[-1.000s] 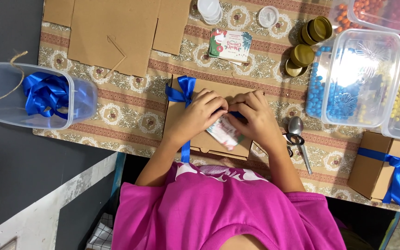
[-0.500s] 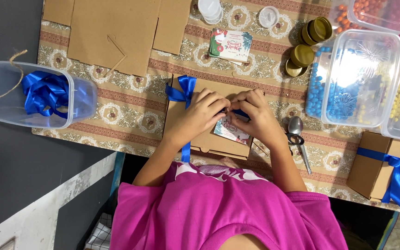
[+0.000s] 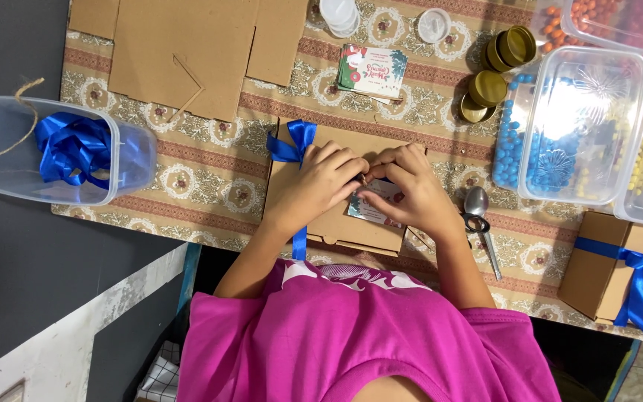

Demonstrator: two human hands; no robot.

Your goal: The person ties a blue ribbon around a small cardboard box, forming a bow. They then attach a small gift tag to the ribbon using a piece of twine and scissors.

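Head view: left hand [image 3: 321, 182] and right hand [image 3: 403, 190], fingers curled and fingertips meeting, pinch a small card [image 3: 375, 210] atop the cardboard box [image 3: 336, 223]. Versus earlier, hands sit closer together.

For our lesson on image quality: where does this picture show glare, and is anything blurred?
Head view: strong white glare on the clear plastic lid over the blue beads; both hands, left and right, and the brown cardboard box look sharp; lighting is even, shadows soft.
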